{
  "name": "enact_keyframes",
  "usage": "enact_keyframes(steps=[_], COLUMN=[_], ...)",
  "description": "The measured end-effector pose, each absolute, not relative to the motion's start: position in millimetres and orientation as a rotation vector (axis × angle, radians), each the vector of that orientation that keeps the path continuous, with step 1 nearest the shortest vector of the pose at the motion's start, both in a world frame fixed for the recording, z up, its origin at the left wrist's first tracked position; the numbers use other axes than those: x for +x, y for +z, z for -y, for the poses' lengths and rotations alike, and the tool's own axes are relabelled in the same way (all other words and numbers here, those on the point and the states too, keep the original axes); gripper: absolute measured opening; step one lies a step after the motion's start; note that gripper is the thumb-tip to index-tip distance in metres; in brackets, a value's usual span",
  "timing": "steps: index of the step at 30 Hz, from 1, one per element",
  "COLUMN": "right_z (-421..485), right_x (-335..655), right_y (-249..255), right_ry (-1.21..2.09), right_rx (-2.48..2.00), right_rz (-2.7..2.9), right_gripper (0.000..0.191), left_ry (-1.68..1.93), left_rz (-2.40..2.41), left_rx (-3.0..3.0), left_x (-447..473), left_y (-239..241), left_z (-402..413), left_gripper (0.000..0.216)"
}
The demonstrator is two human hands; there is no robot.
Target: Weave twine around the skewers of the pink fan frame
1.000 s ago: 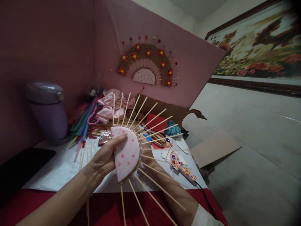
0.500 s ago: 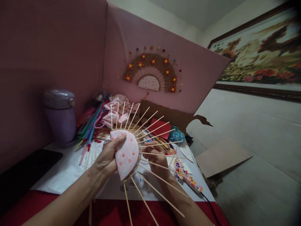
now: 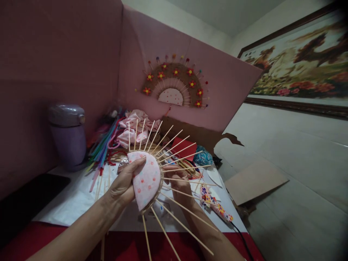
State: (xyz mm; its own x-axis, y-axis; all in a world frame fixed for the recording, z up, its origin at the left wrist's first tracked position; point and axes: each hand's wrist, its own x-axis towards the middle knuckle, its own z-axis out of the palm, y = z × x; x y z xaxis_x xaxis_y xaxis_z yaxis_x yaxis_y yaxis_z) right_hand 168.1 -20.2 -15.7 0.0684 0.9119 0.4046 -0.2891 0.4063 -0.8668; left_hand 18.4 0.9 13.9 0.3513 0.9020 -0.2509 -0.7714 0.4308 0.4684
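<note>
My left hand [image 3: 125, 180] grips a fabric-covered half disc [image 3: 148, 177], its thumb lying on the white cloth with small pink and red marks. Thin wooden sticks [image 3: 179, 150] fan out from the curved rim, which has a brown cord-like edge. On the far side of the sticks is my right hand [image 3: 178, 177], fingers bent and meeting the rim at its right side. Their tips are partly hidden behind the sticks and the half disc. Beyond the sticks, a floral-patterned hot glue gun [image 3: 214, 204] with a black cord lies on the white table cover [image 3: 190, 223].
A purple lidded container [image 3: 67, 139] stands left, beside coloured pipe cleaners [image 3: 104, 145]. Crumpled pink fabric [image 3: 133, 125], red paper [image 3: 182, 148] and blue yarn [image 3: 203, 156] lie behind the hands. A flower-decorated half-round piece [image 3: 174, 74] hangs on the pink panel [image 3: 231, 83].
The view has shifted slightly. Both hands stay at the half disc; the right fingers have shifted a little along its rim, behind the sticks.
</note>
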Motion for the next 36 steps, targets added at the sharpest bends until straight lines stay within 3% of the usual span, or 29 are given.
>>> enact_keyframes(steps=[13,20,29,34,36], right_z=[24.7,21.9,77.7,48.2,33.0], right_x=[167.0,165.2,182.9,175.3,169.1], right_y=[-10.0,-15.6,-10.6,-16.9,-17.9], right_ry=[1.073,1.025,0.966,0.895,1.018], right_rx=[-0.817,-0.776,-0.851,-0.765,-0.746], right_rz=[1.151,1.104,1.285,1.199,1.18], right_gripper=[0.026,0.015,0.017,0.013,0.012], left_ry=[1.149,1.146,1.141,1.175,1.166], left_rz=[-0.529,-0.485,-0.492,-0.499,-0.514], left_rx=[0.312,0.258,0.267,0.27,0.281], left_x=[17.4,15.7,15.6,16.7,17.0], left_y=[17.1,21.2,20.7,22.3,22.2], left_z=[-1.4,-0.3,-0.9,-0.3,-0.1], left_gripper=[0.01,0.014,0.012,0.012,0.011])
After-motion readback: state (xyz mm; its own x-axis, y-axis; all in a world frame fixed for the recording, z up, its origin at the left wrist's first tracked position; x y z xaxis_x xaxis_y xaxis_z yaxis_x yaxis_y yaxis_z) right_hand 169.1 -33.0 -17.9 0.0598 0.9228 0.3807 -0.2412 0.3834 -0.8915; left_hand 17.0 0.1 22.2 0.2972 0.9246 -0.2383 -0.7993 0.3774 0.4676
